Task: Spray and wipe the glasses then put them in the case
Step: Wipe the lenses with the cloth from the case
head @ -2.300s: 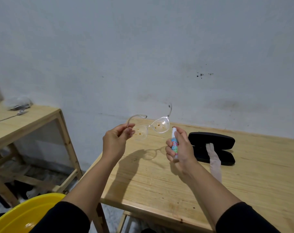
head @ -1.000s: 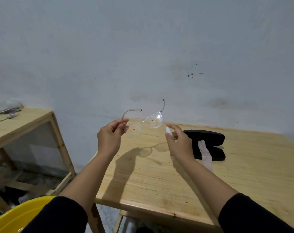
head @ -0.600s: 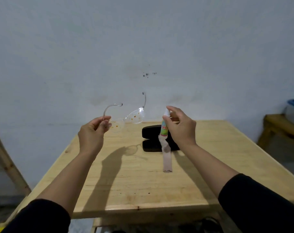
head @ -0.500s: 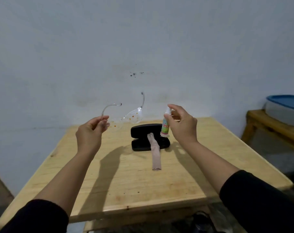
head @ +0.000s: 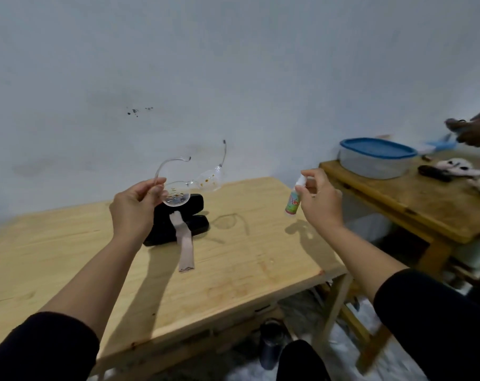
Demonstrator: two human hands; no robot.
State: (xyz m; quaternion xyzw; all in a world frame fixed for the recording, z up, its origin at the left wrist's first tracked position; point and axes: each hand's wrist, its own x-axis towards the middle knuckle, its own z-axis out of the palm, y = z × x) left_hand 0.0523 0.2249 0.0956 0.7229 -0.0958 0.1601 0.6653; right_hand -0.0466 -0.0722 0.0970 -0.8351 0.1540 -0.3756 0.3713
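Note:
My left hand [head: 133, 209] pinches clear-framed glasses [head: 195, 182] by the left end, holding them up above the wooden table [head: 233, 270]. Orange-brown specks dot both lenses. My right hand [head: 320, 200] grips a small white spray bottle [head: 293, 200] with a green and red label, index finger on its top, nozzle turned toward the glasses, about a hand's width to their right. Behind the glasses an open black case [head: 195, 225] lies on the table. A pinkish cloth strip [head: 185, 248] drapes out of it toward me.
A second wooden table [head: 425, 204] stands to the right with a blue-lidded plastic tub [head: 376, 158] and some small items. Another person's hands [head: 475, 130] show at the far right edge. A dark bottle [head: 270, 345] stands on the floor under the table.
The view has swung right, bringing the second table and another person's hands into sight. My right hand with the spray bottle has moved further right, away from the glasses.

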